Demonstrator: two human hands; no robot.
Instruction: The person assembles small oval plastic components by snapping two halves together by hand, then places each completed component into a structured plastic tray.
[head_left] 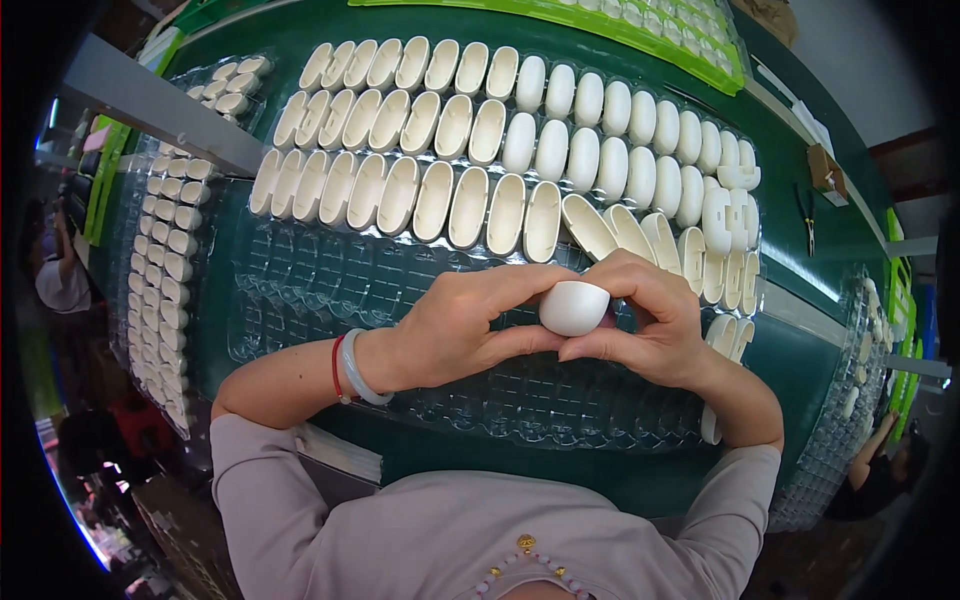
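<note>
A smooth white rounded plastic shell [574, 308] is held between my two hands, over the middle of a clear plastic tray [300, 290]. My left hand [470, 325] pinches its left side with thumb and fingers. The right hand [650, 315] grips the other side, the thumb below and the fingers above. Just beyond my hands, rows of cream oval half-shells [470, 205] lie hollow side up. To their right, white shells [612, 165] rest with the rounded side up. A few half-shells [590, 228] lean at a slant close to my fingers.
A grey post [170, 105] slants in at the left, beside another tray of small cream parts [165, 250]. Pliers [806, 220] lie on the green table at the right. A bright green crate [700, 65] stands at the far side. Other people sit at both outer edges.
</note>
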